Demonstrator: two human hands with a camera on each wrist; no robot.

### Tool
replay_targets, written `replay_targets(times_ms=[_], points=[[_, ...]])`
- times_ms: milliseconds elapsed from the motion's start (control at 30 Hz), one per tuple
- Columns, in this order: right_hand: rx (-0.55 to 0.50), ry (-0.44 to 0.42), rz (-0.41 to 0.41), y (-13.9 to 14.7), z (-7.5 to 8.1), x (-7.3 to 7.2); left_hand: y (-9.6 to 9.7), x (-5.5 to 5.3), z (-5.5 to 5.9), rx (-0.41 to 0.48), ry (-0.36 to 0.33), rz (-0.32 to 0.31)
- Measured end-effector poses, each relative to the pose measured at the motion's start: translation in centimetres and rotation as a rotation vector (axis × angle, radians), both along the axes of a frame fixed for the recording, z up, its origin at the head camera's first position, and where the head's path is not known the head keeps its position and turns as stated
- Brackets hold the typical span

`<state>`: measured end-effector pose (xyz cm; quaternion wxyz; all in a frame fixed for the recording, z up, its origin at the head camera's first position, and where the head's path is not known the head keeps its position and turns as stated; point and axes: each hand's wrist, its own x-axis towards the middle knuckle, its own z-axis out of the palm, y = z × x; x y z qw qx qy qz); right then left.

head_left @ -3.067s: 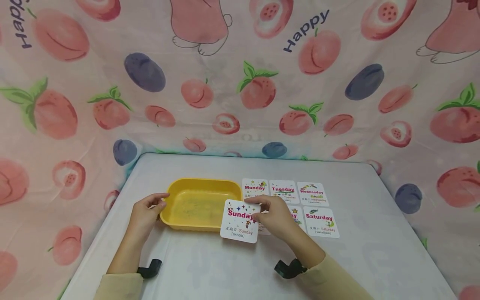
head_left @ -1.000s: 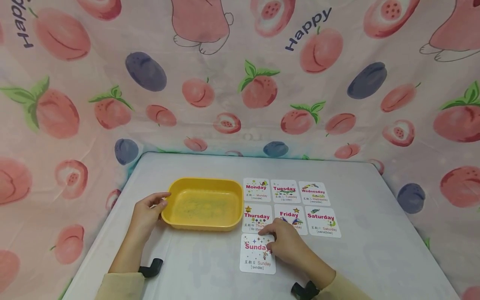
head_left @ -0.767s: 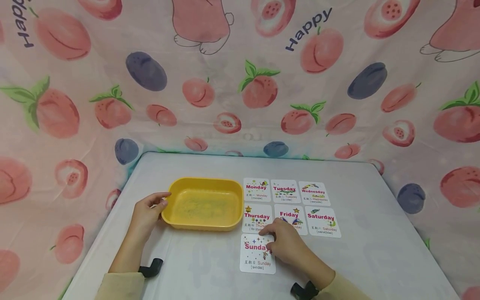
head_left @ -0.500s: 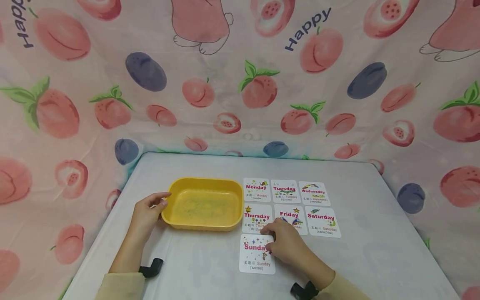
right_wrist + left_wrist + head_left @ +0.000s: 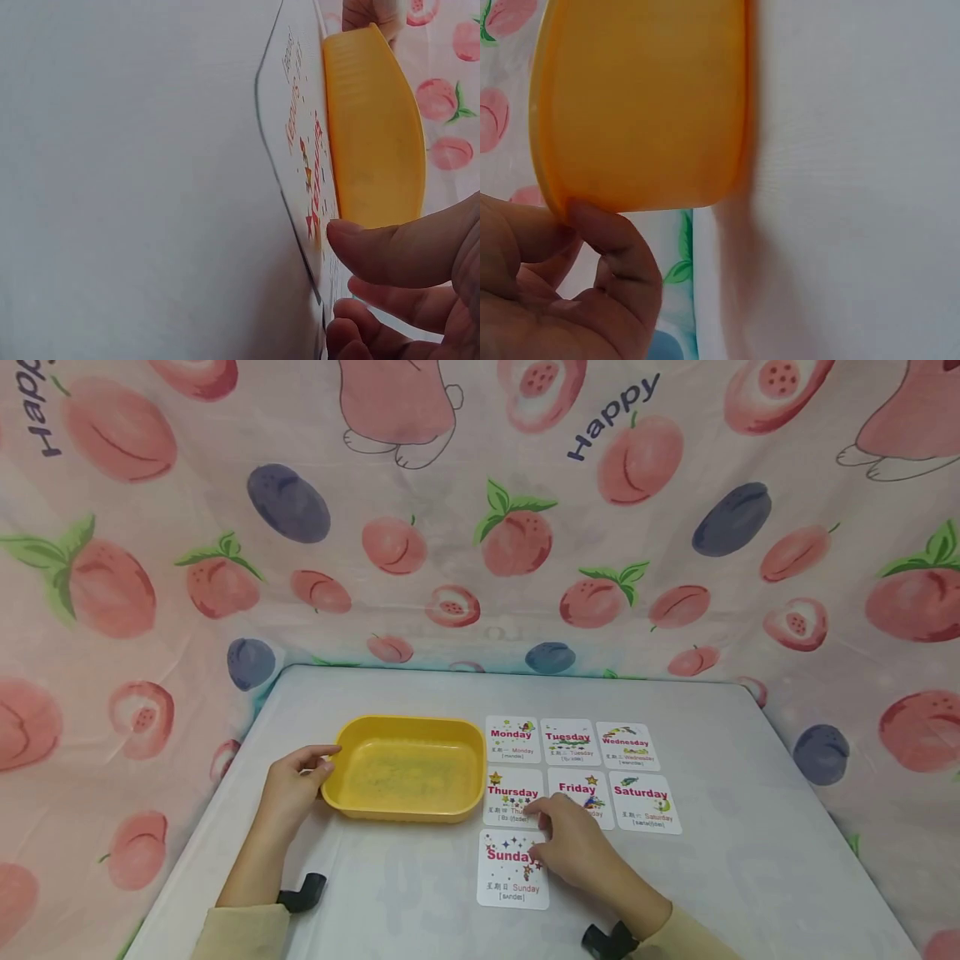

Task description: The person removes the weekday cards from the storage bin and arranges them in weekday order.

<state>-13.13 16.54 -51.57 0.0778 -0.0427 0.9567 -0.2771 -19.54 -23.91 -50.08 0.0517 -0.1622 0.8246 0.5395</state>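
My left hand pinches the left rim of a yellow plastic tray between thumb and fingers; the left wrist view shows this grip on the tray's corner too. A white Sunday card lies flat on the table below the Thursday card. Over the Sunday card's upper right corner is my right hand, thumb at that corner and index fingertip over the Thursday card's lower edge. In the right wrist view, its thumb and fingers stand apart; whether the thumb touches the Sunday card I cannot tell.
Monday, Tuesday and Wednesday cards form a row right of the tray. Below them lie the Thursday, Friday and Saturday cards, Friday partly hidden by my right hand. A fruit-print curtain rises behind the white table.
Since about three seconds ago, the right hand has brought the Sunday card down onto the table below Thursday. In the last half second it has shifted slightly. The left hand stays on the tray.
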Motion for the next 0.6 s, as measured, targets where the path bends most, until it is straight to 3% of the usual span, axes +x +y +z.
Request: replay_targets(times_ms=[267, 467, 600], points=[[-0.027, -0.017, -0.050, 0.3, 0.4, -0.3, 0.1, 0.2, 0.6, -0.078, -0.011, -0.028], [-0.029, 0.000, -0.090, 0.5, 0.6, -0.7, 0.6, 0.4, 1.4, -0.256, 0.019, -0.061], [-0.023, 0.017, -0.105, 0.6, 0.9, -0.9, 1.1, 0.7, 2.1, -0.387, 0.079, -0.075]])
